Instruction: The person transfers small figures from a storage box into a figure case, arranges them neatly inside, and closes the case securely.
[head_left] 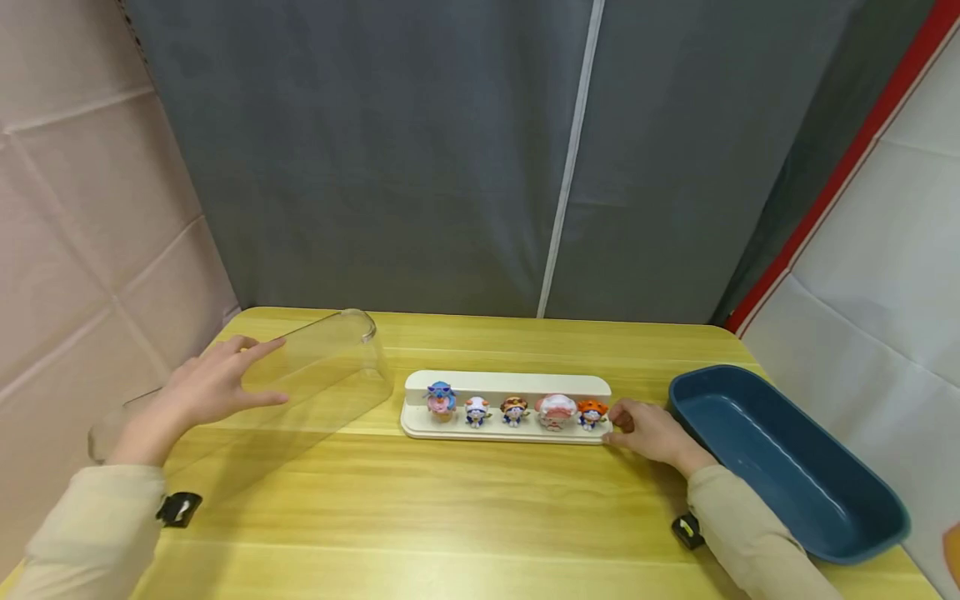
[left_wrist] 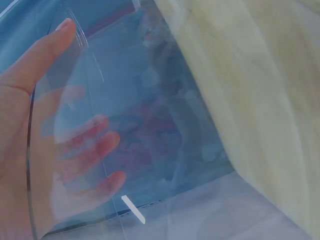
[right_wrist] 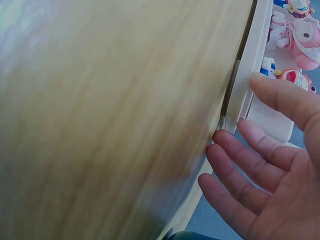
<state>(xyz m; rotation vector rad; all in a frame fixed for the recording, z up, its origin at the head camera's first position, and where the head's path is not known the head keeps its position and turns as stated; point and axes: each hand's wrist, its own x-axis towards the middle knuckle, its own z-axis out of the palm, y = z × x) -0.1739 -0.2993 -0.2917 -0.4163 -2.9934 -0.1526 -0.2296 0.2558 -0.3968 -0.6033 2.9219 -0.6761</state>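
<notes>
My left hand (head_left: 213, 387) holds a long clear plastic cover (head_left: 330, 375), tilted at the table's left side. In the left wrist view the thumb is on one side of the see-through wall, and the other fingers (left_wrist: 92, 155) show through it. A white display base (head_left: 510, 382) with a raised back step lies mid-table, bearing a row of several small figurines, among them a blue-and-pink one (head_left: 441, 400) and an orange-capped one (head_left: 592, 412). At the base's right end, my right hand (head_left: 651, 429) pinches the edge, thumb at the rim and forefinger just below it.
A dark blue oblong tub (head_left: 787, 467) stands on the right of the wooden table (head_left: 420, 508), close beside the right forearm. Grey curtain (head_left: 375, 167) hangs behind the table, and pale quilted walls rise at both sides.
</notes>
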